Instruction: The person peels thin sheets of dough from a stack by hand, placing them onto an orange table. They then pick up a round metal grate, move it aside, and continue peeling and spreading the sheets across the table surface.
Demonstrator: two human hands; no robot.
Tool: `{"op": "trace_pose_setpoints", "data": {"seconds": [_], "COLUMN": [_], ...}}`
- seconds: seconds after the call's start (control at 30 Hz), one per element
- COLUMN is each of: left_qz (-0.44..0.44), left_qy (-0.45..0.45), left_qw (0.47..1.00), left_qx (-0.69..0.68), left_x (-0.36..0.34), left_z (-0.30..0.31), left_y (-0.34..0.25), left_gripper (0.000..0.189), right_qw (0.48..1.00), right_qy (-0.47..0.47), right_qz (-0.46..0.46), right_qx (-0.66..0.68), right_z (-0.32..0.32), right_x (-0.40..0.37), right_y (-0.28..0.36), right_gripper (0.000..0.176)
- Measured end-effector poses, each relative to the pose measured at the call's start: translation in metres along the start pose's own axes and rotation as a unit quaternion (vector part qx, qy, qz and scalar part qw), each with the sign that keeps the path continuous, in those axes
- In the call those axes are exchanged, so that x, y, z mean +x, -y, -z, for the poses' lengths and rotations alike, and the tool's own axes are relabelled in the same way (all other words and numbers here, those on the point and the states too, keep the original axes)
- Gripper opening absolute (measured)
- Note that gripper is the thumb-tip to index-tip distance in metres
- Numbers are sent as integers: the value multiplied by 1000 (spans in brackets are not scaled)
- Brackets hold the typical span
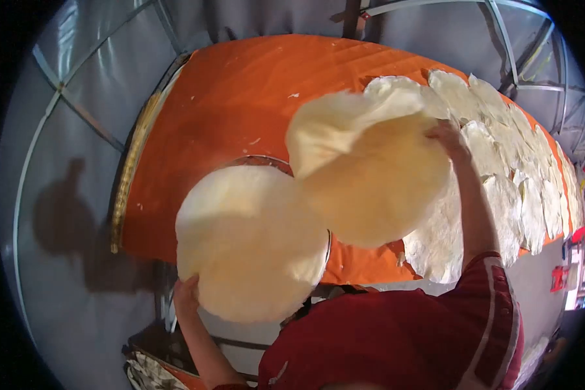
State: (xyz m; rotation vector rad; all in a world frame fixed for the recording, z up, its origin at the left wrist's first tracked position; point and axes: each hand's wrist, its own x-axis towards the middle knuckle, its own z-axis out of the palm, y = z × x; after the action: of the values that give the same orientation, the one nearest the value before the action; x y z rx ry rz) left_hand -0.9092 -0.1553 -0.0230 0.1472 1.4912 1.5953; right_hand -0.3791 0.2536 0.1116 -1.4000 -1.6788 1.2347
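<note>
My left hand point(187, 296) grips the lower left edge of a large, thin, round flatbread sheet point(250, 240). This pale sheet covers most of a round board or pan, whose dark rim point(266, 160) shows behind it. Up and to the right, my right hand point(445, 135) pinches the edge of another thin round sheet point(383, 175), which is smeared by motion. That one hangs over the orange cloth point(234, 104) and overlaps a further pale, rippled sheet point(318, 130) behind it. Its lower left side meets the first sheet in this view.
Many overlapping flatbread sheets point(500, 156) cover the right part of the orange-covered table. A pale rolled edge point(136, 162) borders its left end. Grey tarpaulin walls point(71, 136) on metal poles surround the table. Red items point(559, 278) stand far right.
</note>
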Motion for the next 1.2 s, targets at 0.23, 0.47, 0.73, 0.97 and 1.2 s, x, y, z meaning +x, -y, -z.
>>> {"op": "trace_pose_setpoints", "data": {"seconds": [0.23,0.47,0.73,0.97,1.2], "left_qz": [-8,-76,-97,-9,-8], "left_qy": [258,174,120,-19,24], "left_qw": [960,980,986,994,991], "left_qx": [-104,-53,-66,105,-132], "left_x": [-56,-45,-43,-53,-40], "left_z": [-36,-74,-72,-48,6], "left_y": [-44,-40,-27,0,33], "left_gripper": [62,68,71,40,46], "right_qw": [832,895,896,907,598], "right_qy": [-183,416,440,368,32], "right_qz": [177,148,58,199,756], "right_qx": [-493,-68,10,-42,-263], "right_z": [-79,-370,-381,-404,-271], "right_x": [-13,-165,-164,-151,76], "right_y": [-12,66,85,18,23], "right_gripper": [73,106,87,24,31]}}
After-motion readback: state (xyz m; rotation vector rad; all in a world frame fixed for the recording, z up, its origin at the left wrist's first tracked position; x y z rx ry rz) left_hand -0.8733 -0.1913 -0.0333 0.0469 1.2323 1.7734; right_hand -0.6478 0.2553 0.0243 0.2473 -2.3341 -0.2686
